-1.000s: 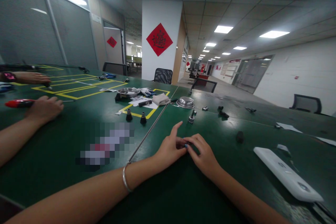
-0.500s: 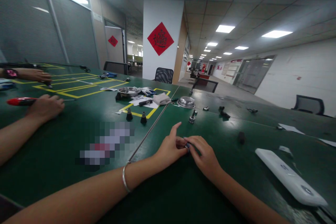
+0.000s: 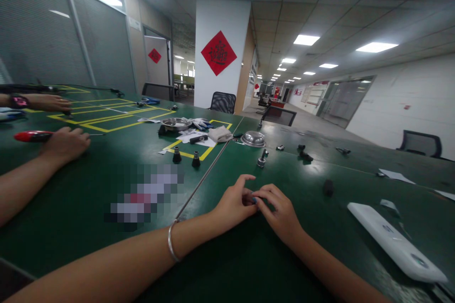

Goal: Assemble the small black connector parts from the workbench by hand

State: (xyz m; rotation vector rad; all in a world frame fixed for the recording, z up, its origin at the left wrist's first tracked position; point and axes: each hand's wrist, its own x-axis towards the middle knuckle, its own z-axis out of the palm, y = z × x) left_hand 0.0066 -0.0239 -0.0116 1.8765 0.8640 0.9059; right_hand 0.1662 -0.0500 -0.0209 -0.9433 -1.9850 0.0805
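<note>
My left hand [image 3: 232,204] and my right hand [image 3: 280,212] rest together on the green table [image 3: 227,265], fingertips meeting in a pinch around a very small bluish part [image 3: 254,198] that I cannot name. The left forefinger is bent over it. A silver bangle [image 3: 171,246] sits on my left wrist. Most of the small part is hidden by the fingers.
Another person's hand [image 3: 66,144] lies at the left beside a red tool [image 3: 31,136]; a further hand [image 3: 50,102] is behind it. Two black cones [image 3: 185,157], metal bowls [image 3: 252,138], gloves and cloths, small black parts [image 3: 328,187] and a white flat device [image 3: 396,242] lie around.
My left forefinger, raised and straight before, has curled down onto the pinched part. Both hands have stayed in the same spot; the view has shifted slightly.
</note>
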